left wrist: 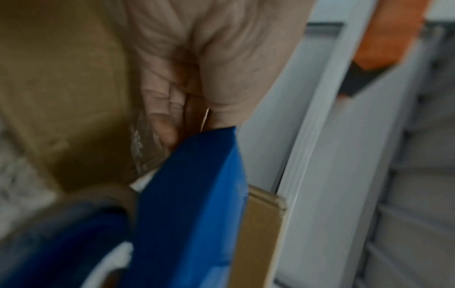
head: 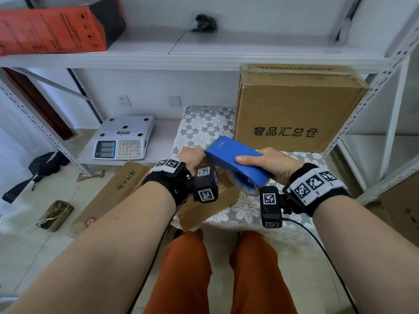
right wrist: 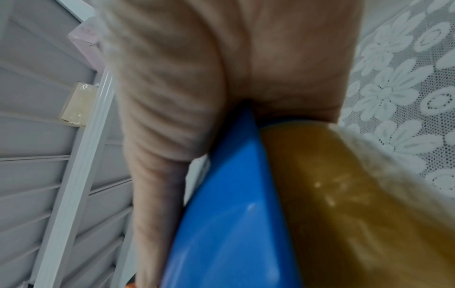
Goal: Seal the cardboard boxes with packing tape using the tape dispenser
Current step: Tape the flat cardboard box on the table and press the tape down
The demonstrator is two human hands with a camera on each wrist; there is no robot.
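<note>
So the right hand (head: 271, 165) is wrapped around a smooth, glossy blue plastic tape dispenser (head: 235, 160), thumb laid along its near edge, with the roll of brownish-clear tape (right wrist: 349, 204) tucked under the shell right below the palm. The dispenser's long axis runs on a slant from the right hand up and over toward the left hand (head: 192, 158), nose end tipped up. That hand sits at the nose, fingers curled and pinching the crinkly loose tape end (left wrist: 145, 148), just above a matte cardboard box (head: 204, 207) lying on a lacy floral cloth (head: 204, 125).
</note>
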